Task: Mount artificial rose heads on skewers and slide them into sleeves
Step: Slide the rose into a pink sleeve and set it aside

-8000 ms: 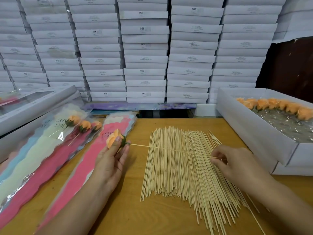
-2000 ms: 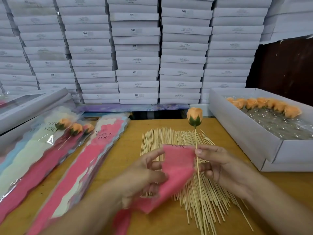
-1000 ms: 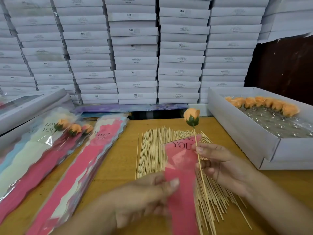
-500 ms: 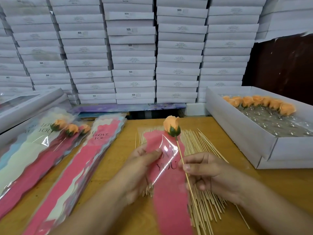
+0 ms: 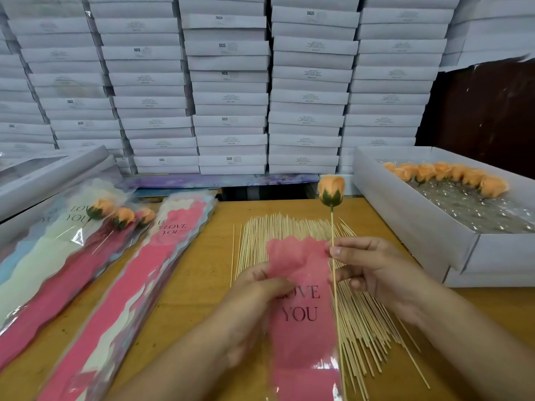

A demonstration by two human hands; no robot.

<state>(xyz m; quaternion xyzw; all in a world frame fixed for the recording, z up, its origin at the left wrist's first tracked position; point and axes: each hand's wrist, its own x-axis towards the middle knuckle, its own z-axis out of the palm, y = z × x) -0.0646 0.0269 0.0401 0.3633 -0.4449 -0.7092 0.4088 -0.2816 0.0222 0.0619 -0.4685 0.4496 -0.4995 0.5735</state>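
An orange rose head (image 5: 331, 190) with a green base stands upright on a thin skewer (image 5: 333, 273). My right hand (image 5: 373, 270) pinches that skewer partway down. My left hand (image 5: 254, 302) grips a pink sleeve (image 5: 301, 322) printed LOVE YOU near its top edge. The skewer runs along the sleeve's right side; I cannot tell whether it is inside. Both hands hover over a fan of loose skewers (image 5: 292, 233) on the wooden table (image 5: 197, 273).
A pile of pink sleeves (image 5: 139, 285) lies left of centre. Further left, three sleeved roses (image 5: 121, 217) lie on another pile. A white box (image 5: 428, 227) with several orange rose heads (image 5: 451, 176) stands at right. Stacked white boxes (image 5: 231, 82) wall the back.
The rose on its skewer rose and moved right, out from in front of the sleeve. My left hand shifted its grip on the sleeve's upper part.
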